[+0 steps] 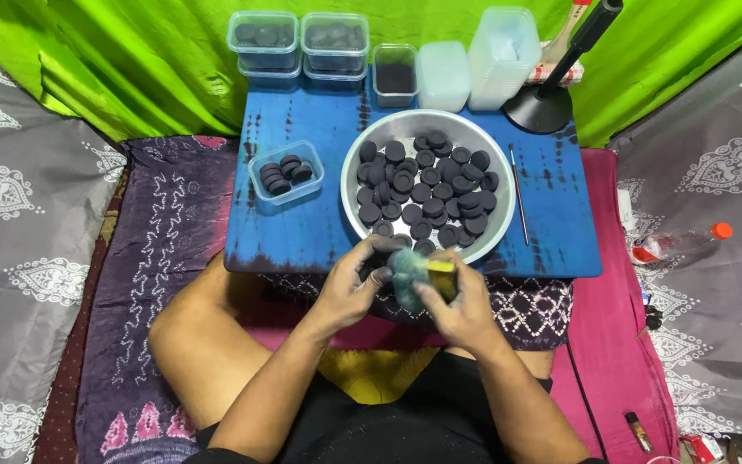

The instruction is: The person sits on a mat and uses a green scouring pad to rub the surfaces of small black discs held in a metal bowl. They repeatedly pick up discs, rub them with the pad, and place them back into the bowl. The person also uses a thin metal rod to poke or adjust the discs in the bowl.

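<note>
The dark round piece (381, 260) in the left hand (352, 288) is mostly hidden by curled fingers, so its shape is hard to tell. That hand is clamped on it. The right hand (459, 302) is closed around a blue-green and yellow sponge (422, 277), pressed against the piece, just below the rim of the metal bowl (500, 225) of black discs (427, 191) on the blue desk (302, 232).
</note>
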